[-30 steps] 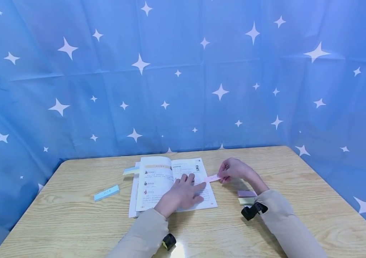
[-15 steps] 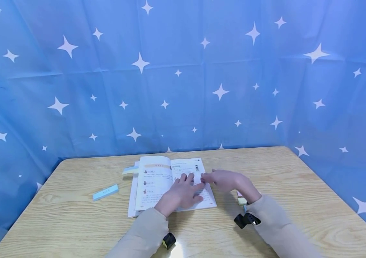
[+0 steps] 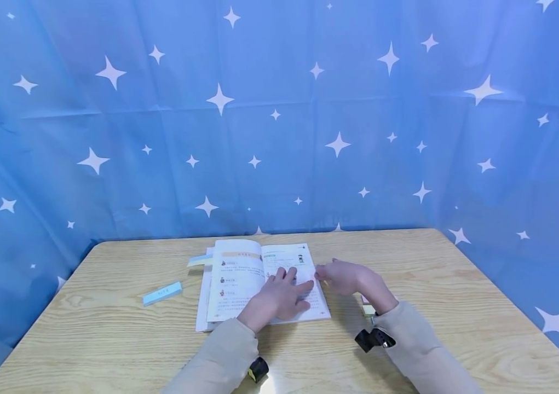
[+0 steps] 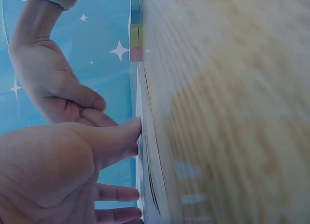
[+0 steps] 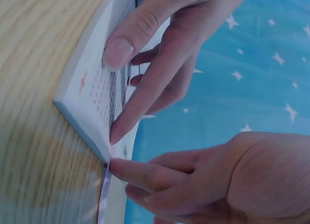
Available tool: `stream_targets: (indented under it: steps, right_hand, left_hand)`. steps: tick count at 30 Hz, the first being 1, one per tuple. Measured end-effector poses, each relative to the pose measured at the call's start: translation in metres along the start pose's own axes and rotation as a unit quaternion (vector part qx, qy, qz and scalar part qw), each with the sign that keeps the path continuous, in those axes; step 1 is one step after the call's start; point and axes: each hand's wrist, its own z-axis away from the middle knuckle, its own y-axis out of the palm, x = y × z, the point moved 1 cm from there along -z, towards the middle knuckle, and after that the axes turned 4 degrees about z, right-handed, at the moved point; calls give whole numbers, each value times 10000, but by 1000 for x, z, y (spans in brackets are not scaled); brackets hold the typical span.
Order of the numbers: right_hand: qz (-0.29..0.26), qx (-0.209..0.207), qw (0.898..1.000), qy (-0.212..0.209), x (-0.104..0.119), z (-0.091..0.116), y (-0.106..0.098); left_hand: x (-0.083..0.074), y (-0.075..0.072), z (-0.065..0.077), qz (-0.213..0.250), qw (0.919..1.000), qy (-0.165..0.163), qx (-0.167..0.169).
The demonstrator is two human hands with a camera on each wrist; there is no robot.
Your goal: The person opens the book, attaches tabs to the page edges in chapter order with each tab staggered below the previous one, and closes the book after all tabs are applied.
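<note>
An open book [image 3: 237, 279] lies on the table. My left hand [image 3: 279, 298] rests on its right page with fingers spread; in the right wrist view its thumb and index finger touch the paper. At the page's outer edge is my right hand [image 3: 345, 278], one fingertip pressing where a pale pinkish sticky strip [image 5: 104, 192] meets the page. That strip sticks out past the edge, and the right hand hides it in the head view. The left wrist view catches my right hand [image 4: 58, 88] just beyond the left one.
Blue and pale yellow sticky tabs [image 3: 201, 260] jut from the book's left side. A light blue sticky strip [image 3: 162, 293] with writing lies left of the book. Sticky note pads [image 3: 368, 310] sit partly hidden under the right forearm. A starry blue curtain [image 3: 279, 137] hangs behind the table.
My right hand has moved left from holding the pink strip's outer end to the page edge, where a fingertip presses. The left hand stays in place on the page.
</note>
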Motion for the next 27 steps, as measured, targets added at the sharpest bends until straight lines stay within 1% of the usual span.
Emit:
stream_targets:
  steps: [3, 6, 9, 12, 17, 19, 22, 24, 27]
  right_hand:
    - [-333, -392, 9986, 132, 3, 2, 4]
    - [-647, -710, 9953, 129, 7, 7, 9]
    - [-763, -775, 9941, -53, 13, 12, 14]
    - [-726, -801, 9939, -231, 17, 18, 19]
    - [-634, -822, 9935, -468, 24, 29, 24]
    - [-645, -712, 9942, -487, 26, 33, 28]
    - [-658, -648, 9941, -573, 27, 38, 33]
    - [-735, -621, 9938, -553, 27, 41, 36]
    - [-575, -683, 9943, -575, 27, 42, 39]
  left_hand:
    - [0, 2, 4, -64, 9997, 136, -202]
    - [0, 5, 10, -172, 9988, 199, -412]
    - [1, 5, 20, -282, 9981, 128, -538]
    - [6, 1, 33, -284, 9975, -27, -642]
    - [18, -4, 57, -216, 9950, -188, -953]
    - [24, -3, 66, -116, 9942, -215, -1049]
    - [33, 1, 79, 112, 9939, -311, -1051]
    - [40, 3, 87, 369, 9936, -475, -953]
    - [49, 4, 98, 586, 9919, -770, -826]
